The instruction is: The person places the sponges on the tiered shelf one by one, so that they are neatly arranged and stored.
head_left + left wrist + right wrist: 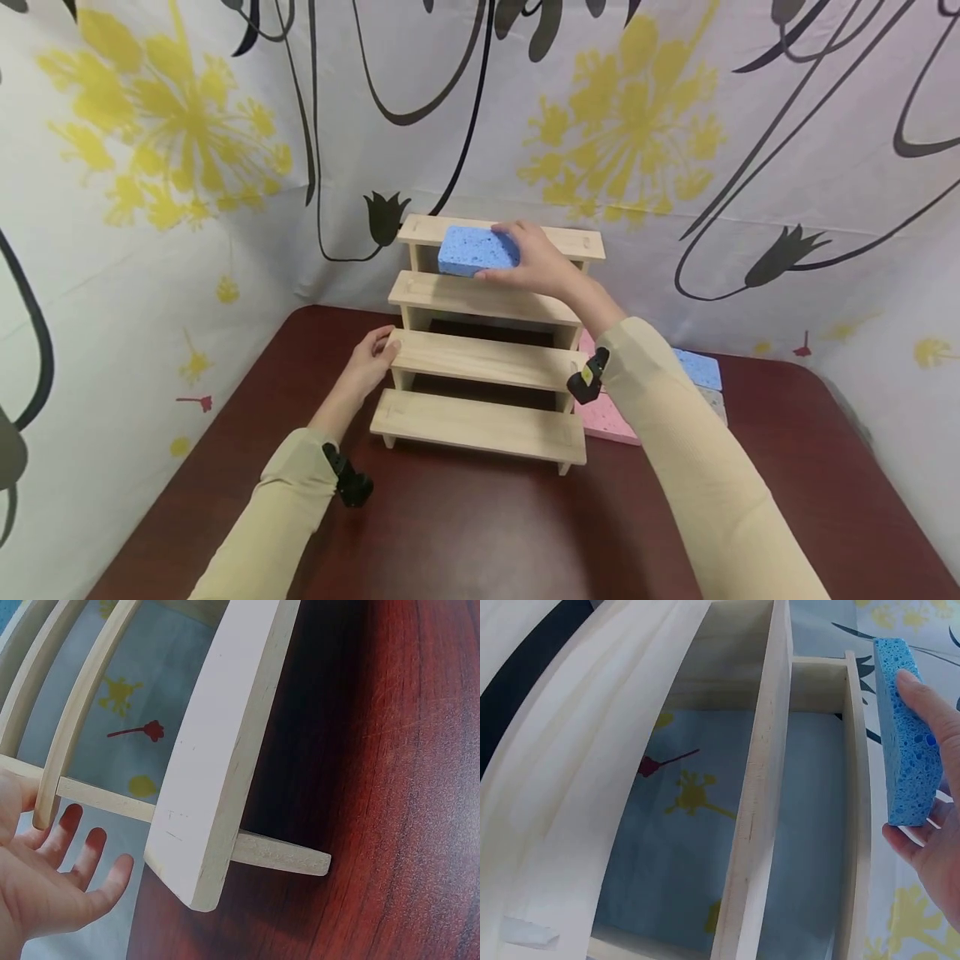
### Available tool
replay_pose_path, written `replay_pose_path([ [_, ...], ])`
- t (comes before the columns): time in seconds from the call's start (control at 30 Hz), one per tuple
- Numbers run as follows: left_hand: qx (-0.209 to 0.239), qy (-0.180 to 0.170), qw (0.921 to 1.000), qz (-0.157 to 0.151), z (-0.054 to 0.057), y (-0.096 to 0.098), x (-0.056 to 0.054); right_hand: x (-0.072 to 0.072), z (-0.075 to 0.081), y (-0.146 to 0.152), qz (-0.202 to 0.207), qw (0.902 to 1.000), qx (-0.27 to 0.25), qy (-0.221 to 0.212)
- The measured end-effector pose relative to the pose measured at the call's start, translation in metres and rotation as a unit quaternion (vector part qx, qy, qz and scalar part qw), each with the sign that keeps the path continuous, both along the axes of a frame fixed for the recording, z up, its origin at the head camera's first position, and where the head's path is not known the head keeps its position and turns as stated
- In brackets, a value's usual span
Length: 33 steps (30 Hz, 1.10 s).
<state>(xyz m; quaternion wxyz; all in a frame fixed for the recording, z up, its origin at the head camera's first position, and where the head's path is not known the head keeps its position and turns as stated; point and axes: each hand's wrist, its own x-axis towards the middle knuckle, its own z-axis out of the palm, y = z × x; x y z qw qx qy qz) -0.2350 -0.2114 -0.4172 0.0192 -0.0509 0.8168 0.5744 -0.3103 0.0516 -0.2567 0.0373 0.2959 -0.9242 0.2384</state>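
A blue sponge (pixel 476 250) is in my right hand (pixel 536 262), gripped at its right end between thumb and fingers. It is over the upper part of a four-step wooden display stand (pixel 480 425), in front of the top step. In the right wrist view the sponge (pixel 907 735) is beyond the stand's top edge, thumb on its face and fingertips under its lower end. My left hand (pixel 367 362) holds the left end of the second step from the bottom. The left wrist view shows its thumb at that step end and the other fingers loosely bent below.
Pink sponges (pixel 607 421) lie right of the stand, partly hidden by my right arm. Another blue sponge (pixel 699 369) and a grey one (pixel 712 404) are further right. The stand is on a dark red wood table (pixel 465 525), with patterned cloth (pixel 450 150) behind.
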Motion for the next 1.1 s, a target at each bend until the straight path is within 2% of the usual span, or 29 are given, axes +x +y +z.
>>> replay_pose_path([
  [0.07,0.002,0.008,1.0,0.002,-0.003,-0.001,0.0,-0.003,0.0,-0.002,0.002,1.0,0.002,-0.001],
  [0.4,0.009,-0.027,0.9996,0.007,0.012,0.008,0.01,-0.013,0.004,-0.013,0.005,0.9999,0.014,0.003],
  [0.67,0.016,-0.035,0.9992,0.013,0.009,0.007,0.014,-0.018,0.005,-0.022,0.011,0.9988,0.049,0.001],
  [1.1,0.008,-0.024,0.9997,0.007,0.012,0.007,0.009,-0.035,0.016,-0.03,0.002,0.9966,0.083,0.002],
])
